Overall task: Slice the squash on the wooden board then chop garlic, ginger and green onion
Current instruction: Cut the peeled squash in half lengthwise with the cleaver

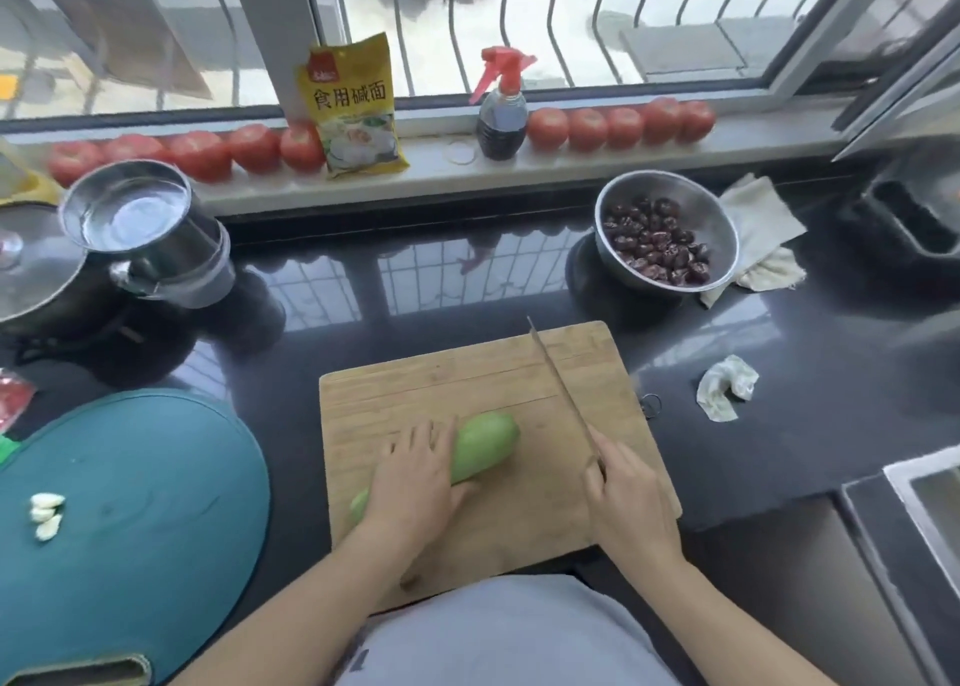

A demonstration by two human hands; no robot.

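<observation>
a steel bowl (666, 231) at one o'clock holds dark dried fruit; a steel pot (137, 218) at ten o'clock holds water. on the wooden board (467, 373), the left hand (415, 483) lies flat-fingered on the squash (480, 446); the right hand (623, 498) grips a knife (558, 384)

Bare dark glossy worktop (415, 290) lies open behind the wooden cutting board (467, 373), between the steel pot (150, 228) on the left and the metal bowl of dark red dates (667, 241) on the right; a crumpled white tissue (724, 386) sits just right of the board
</observation>
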